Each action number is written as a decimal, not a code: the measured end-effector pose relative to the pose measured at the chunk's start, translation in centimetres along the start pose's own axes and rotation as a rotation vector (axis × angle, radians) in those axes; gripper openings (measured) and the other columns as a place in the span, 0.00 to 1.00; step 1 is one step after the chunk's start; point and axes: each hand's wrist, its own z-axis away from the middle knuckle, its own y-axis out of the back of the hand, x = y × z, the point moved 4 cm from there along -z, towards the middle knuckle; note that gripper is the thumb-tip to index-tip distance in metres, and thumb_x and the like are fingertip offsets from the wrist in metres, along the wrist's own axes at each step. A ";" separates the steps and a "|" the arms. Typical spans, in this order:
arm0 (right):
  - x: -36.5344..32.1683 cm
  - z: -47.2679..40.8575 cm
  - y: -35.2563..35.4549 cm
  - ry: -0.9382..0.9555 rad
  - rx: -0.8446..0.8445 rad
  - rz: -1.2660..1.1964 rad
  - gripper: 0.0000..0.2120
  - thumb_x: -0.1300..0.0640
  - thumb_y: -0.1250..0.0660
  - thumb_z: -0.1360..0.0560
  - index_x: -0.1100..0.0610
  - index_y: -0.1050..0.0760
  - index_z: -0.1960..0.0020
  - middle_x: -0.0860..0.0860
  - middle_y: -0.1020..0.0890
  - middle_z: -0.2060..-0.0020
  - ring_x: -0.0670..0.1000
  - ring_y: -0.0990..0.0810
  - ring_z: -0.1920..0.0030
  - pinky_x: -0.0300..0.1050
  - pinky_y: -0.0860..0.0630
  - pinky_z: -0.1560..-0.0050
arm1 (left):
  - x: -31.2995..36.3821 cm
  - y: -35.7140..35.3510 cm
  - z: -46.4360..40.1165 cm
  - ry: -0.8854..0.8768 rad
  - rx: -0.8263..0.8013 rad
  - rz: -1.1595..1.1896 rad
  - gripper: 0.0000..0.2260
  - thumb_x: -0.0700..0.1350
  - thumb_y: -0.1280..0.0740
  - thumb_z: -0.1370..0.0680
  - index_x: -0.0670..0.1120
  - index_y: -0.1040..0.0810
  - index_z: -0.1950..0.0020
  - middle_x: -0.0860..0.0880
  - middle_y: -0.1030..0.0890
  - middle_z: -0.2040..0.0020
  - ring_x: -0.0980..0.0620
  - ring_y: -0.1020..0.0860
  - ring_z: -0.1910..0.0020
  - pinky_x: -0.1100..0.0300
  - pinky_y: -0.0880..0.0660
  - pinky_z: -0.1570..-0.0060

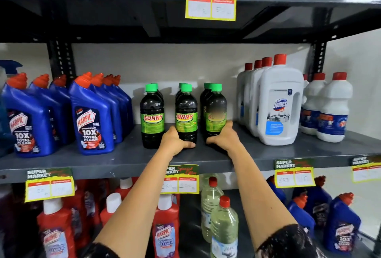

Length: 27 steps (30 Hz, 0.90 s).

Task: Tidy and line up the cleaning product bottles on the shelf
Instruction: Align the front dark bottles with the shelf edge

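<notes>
Three short rows of dark Sunny bottles with green caps stand upright mid-shelf on the grey shelf. My left hand grips the base of the middle front Sunny bottle. My right hand grips the base of the right front Sunny bottle. The left front Sunny bottle stands untouched beside them. More Sunny bottles stand behind each front one, mostly hidden.
Blue Harpic bottles fill the shelf's left side. White Domex bottles and smaller white bottles stand on the right. Price tags hang on the shelf edge. The shelf below holds red Harpic bottles and clear bottles.
</notes>
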 end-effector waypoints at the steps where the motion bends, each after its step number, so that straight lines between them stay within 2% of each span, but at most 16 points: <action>1: 0.0 0.1 0.2 -0.004 -0.019 -0.012 0.39 0.61 0.23 0.38 0.62 0.42 0.36 0.59 0.23 0.43 0.58 0.24 0.41 0.45 0.28 0.47 | 0.1 0.1 0.1 0.002 -0.002 -0.020 0.34 0.46 0.20 0.37 0.42 0.29 0.36 0.44 0.22 0.37 0.44 0.25 0.37 0.57 0.30 0.43; 4: 1.0 0.7 1.7 -0.003 -0.102 -0.035 0.41 0.60 0.22 0.37 0.62 0.43 0.33 0.56 0.25 0.45 0.55 0.25 0.44 0.45 0.28 0.48 | 0.1 0.4 0.7 0.042 -0.027 -0.109 0.33 0.48 0.20 0.37 0.42 0.28 0.36 0.43 0.21 0.37 0.43 0.24 0.39 0.55 0.28 0.43; 6: 2.6 1.1 4.0 0.035 -0.091 0.006 0.39 0.57 0.21 0.37 0.60 0.37 0.33 0.55 0.23 0.46 0.54 0.23 0.45 0.47 0.26 0.46 | 0.6 0.2 2.3 0.077 0.020 -0.231 0.30 0.49 0.23 0.33 0.39 0.29 0.37 0.41 0.22 0.38 0.41 0.24 0.39 0.52 0.28 0.44; 9: 5.9 1.5 9.5 0.035 0.008 0.064 0.21 0.54 0.23 0.36 0.57 0.23 0.45 0.54 0.19 0.52 0.53 0.21 0.50 0.43 0.27 0.49 | 4.0 -0.7 6.2 -0.003 0.318 -0.484 0.23 0.47 0.28 0.28 0.37 0.30 0.39 0.37 0.24 0.41 0.36 0.24 0.41 0.47 0.26 0.49; 10: 7.1 1.5 11.8 0.020 0.032 0.061 0.16 0.54 0.24 0.35 0.56 0.21 0.49 0.54 0.18 0.54 0.53 0.21 0.52 0.41 0.27 0.51 | 5.4 -2.0 6.7 -0.074 0.361 -0.475 0.21 0.47 0.29 0.27 0.38 0.30 0.40 0.37 0.23 0.43 0.36 0.23 0.43 0.47 0.26 0.51; 11: 8.1 1.5 14.0 0.011 0.064 0.060 0.12 0.54 0.24 0.34 0.56 0.21 0.54 0.55 0.17 0.55 0.53 0.20 0.53 0.41 0.27 0.53 | 7.0 -3.7 7.1 -0.141 0.334 -0.422 0.20 0.47 0.28 0.28 0.39 0.29 0.41 0.38 0.21 0.46 0.37 0.22 0.45 0.48 0.26 0.51; 12: 9.1 1.1 16.2 0.007 0.101 0.071 0.09 0.55 0.24 0.34 0.56 0.21 0.58 0.57 0.16 0.55 0.54 0.20 0.54 0.41 0.27 0.54 | 8.4 -5.7 6.9 -0.181 0.239 -0.299 0.21 0.48 0.27 0.29 0.40 0.27 0.41 0.39 0.19 0.48 0.39 0.21 0.47 0.50 0.26 0.51; 14: 10.8 0.2 20.1 0.003 0.187 0.142 0.07 0.56 0.26 0.32 0.59 0.21 0.58 0.59 0.16 0.55 0.57 0.19 0.52 0.43 0.29 0.55 | 10.9 -10.3 6.3 -0.193 -0.035 -0.065 0.25 0.48 0.24 0.31 0.42 0.27 0.39 0.42 0.18 0.47 0.43 0.20 0.47 0.53 0.26 0.48; 15: 11.8 -0.5 21.9 -0.011 0.251 0.185 0.11 0.56 0.26 0.31 0.61 0.21 0.52 0.60 0.16 0.51 0.59 0.19 0.48 0.44 0.28 0.53 | 12.0 -12.5 6.2 -0.186 -0.136 -0.005 0.27 0.48 0.23 0.32 0.42 0.28 0.37 0.44 0.19 0.46 0.45 0.20 0.46 0.55 0.26 0.46; 16: 12.9 -1.0 23.6 -0.036 0.328 0.209 0.19 0.54 0.26 0.31 0.63 0.23 0.45 0.61 0.18 0.46 0.61 0.21 0.43 0.47 0.28 0.49 | 12.9 -14.3 6.0 -0.165 -0.196 0.029 0.29 0.48 0.23 0.33 0.42 0.29 0.36 0.46 0.21 0.45 0.46 0.21 0.44 0.55 0.26 0.44; 18: 15.2 -1.9 26.4 -0.095 0.456 0.213 0.38 0.49 0.25 0.34 0.64 0.36 0.33 0.64 0.27 0.37 0.65 0.28 0.36 0.54 0.29 0.40 | 13.8 -16.8 5.0 -0.139 -0.253 0.108 0.29 0.47 0.21 0.36 0.42 0.27 0.39 0.48 0.22 0.46 0.48 0.22 0.43 0.53 0.26 0.39; 19: 16.0 -2.5 27.2 -0.120 0.482 0.223 0.45 0.46 0.24 0.36 0.65 0.41 0.29 0.65 0.32 0.34 0.66 0.32 0.34 0.56 0.31 0.37 | 13.8 -17.5 4.2 -0.135 -0.265 0.166 0.30 0.49 0.19 0.40 0.42 0.24 0.43 0.49 0.20 0.45 0.50 0.21 0.44 0.52 0.26 0.38; 21: 17.4 -3.5 28.3 -0.192 0.455 0.164 0.54 0.45 0.22 0.38 0.65 0.49 0.26 0.66 0.37 0.31 0.66 0.36 0.31 0.57 0.34 0.33 | 14.0 -18.7 2.5 -0.120 -0.292 0.272 0.37 0.51 0.19 0.48 0.40 0.21 0.42 0.46 0.17 0.42 0.49 0.20 0.43 0.51 0.26 0.37; 22: 17.8 -4.1 28.5 -0.201 0.416 0.143 0.55 0.46 0.22 0.39 0.65 0.51 0.26 0.66 0.36 0.31 0.66 0.35 0.31 0.57 0.34 0.33 | 14.3 -19.1 2.1 -0.115 -0.316 0.301 0.36 0.48 0.18 0.45 0.40 0.21 0.39 0.44 0.18 0.40 0.49 0.20 0.42 0.53 0.26 0.36; 24: 17.8 -5.2 28.4 -0.162 0.350 0.172 0.52 0.48 0.22 0.39 0.65 0.49 0.28 0.64 0.30 0.33 0.65 0.30 0.33 0.56 0.30 0.36 | 14.8 -19.5 2.0 -0.115 -0.354 0.327 0.28 0.37 0.21 0.36 0.39 0.23 0.37 0.43 0.19 0.38 0.48 0.21 0.42 0.58 0.27 0.39; 27: 18.0 -5.7 28.2 -0.130 0.369 0.199 0.45 0.51 0.21 0.39 0.64 0.42 0.33 0.62 0.26 0.37 0.64 0.25 0.37 0.55 0.27 0.41 | 14.9 -19.8 1.9 -0.113 -0.347 0.336 0.26 0.33 0.24 0.34 0.39 0.23 0.37 0.43 0.20 0.38 0.49 0.21 0.43 0.61 0.26 0.43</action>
